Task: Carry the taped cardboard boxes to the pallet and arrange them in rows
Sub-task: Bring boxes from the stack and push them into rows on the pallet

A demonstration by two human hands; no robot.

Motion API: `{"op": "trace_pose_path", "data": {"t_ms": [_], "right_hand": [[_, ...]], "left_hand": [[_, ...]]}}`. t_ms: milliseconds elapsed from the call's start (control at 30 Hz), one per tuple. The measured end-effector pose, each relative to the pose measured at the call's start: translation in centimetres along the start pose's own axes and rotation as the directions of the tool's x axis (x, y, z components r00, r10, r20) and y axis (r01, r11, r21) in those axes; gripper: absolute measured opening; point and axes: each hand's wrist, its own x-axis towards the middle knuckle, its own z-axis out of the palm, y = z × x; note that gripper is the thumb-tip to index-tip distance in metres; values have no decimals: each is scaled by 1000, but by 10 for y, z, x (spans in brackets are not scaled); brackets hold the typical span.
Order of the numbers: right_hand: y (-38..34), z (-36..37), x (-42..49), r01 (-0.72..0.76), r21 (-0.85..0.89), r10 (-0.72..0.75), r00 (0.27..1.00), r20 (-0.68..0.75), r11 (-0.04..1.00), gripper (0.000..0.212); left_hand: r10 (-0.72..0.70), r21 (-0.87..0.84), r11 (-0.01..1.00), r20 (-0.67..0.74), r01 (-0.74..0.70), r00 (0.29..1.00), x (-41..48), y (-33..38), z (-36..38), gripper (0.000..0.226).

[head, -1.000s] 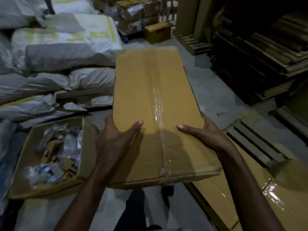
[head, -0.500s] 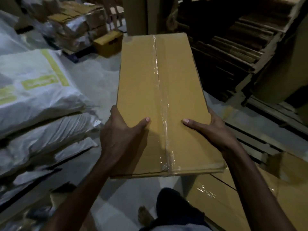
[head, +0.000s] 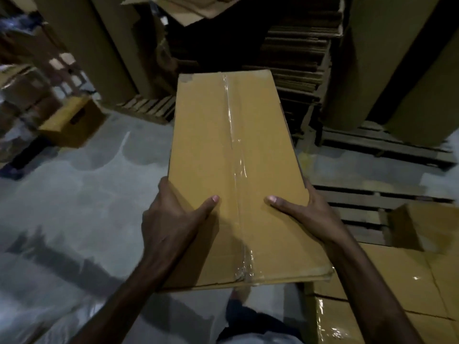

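Brown taped cardboard boxes (head: 397, 289) lie flat on near end of wooden slatted pallet (head: 357, 207), lower right. Left hand (head: 173, 227) and right hand (head: 308, 214) grip long brown cardboard box with clear tape seam (head: 231, 145) by its side edges, thumbs on top. Box in air over grey concrete floor (head: 87, 194), just left of pallet. Beyond: small yellow-brown carton (head: 72, 122), blurred, then stacks of flattened cardboard (head: 298, 58), probably on another pallet.
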Motion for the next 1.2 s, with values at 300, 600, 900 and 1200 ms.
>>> {"op": "trace_pose_path", "data": {"t_ms": [300, 600, 900, 1200], "right_hand": [[-27, -65, 121, -101, 87, 122, 946, -299, 991, 106], [-15, -145, 210, -258, 165, 304, 732, -609, 952, 110], [6, -151, 274, -256, 434, 499, 321, -805, 864, 87], [123, -154, 331, -415, 555, 615, 13, -788, 721, 111]], "left_hand": [[210, -58, 978, 230, -202, 950, 190, 99, 81, 106], [422, -171, 903, 522, -394, 741, 334, 210, 217, 110], [478, -242, 826, 778, -508, 407, 423, 305, 355, 101], [455, -185, 682, 865, -708, 212, 417, 312, 511, 100]]}}
